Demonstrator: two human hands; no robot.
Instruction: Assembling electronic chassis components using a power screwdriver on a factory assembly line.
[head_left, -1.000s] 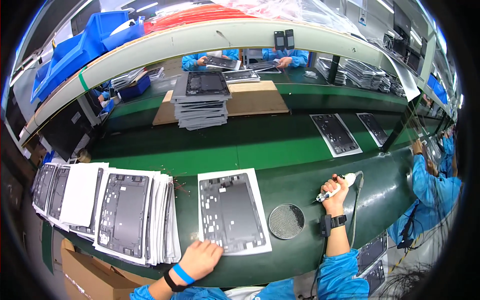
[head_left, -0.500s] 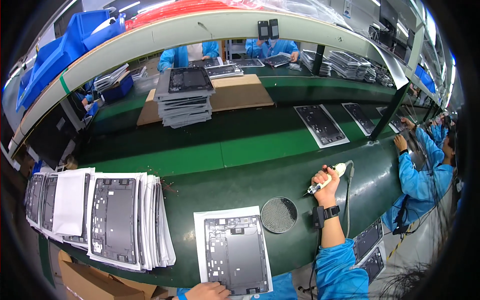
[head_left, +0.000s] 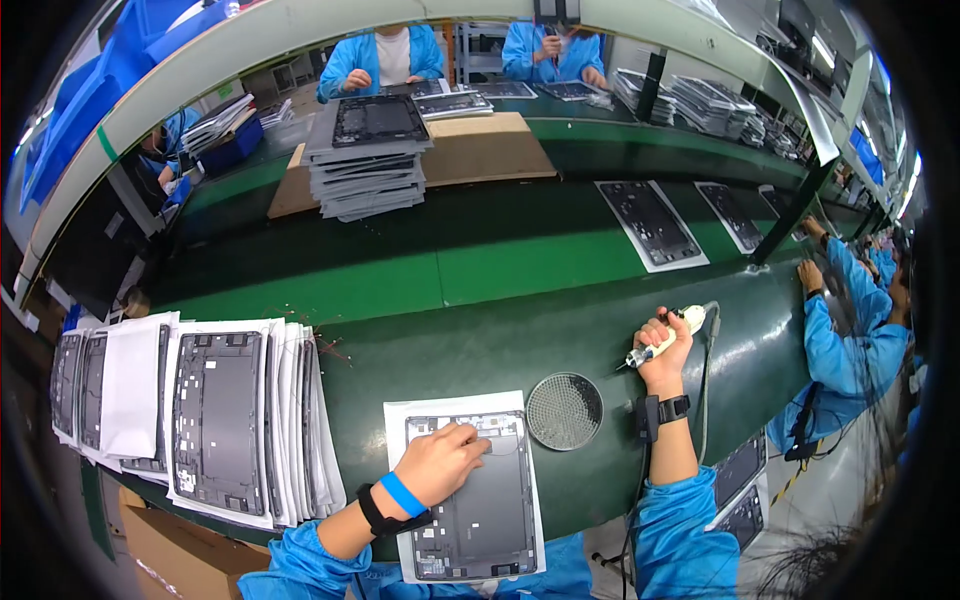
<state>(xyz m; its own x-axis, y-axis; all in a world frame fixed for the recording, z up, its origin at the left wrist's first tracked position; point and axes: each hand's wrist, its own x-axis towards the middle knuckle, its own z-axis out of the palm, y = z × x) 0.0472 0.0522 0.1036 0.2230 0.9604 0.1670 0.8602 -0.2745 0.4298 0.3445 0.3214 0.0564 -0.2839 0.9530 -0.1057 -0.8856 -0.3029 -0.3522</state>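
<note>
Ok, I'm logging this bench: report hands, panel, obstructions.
Left hand over dark panel, hiding part; right hand gripping white corded tool. Panel on white sheet. Round dish just right of panel.

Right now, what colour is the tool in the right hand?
The tool is mostly cream-white, seen best in the head view.

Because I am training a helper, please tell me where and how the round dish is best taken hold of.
Probably by the outer rim of the round dish, coming from its right: it lies flat, green bench shows on that side, and the white sheet lies close on its left.
</note>
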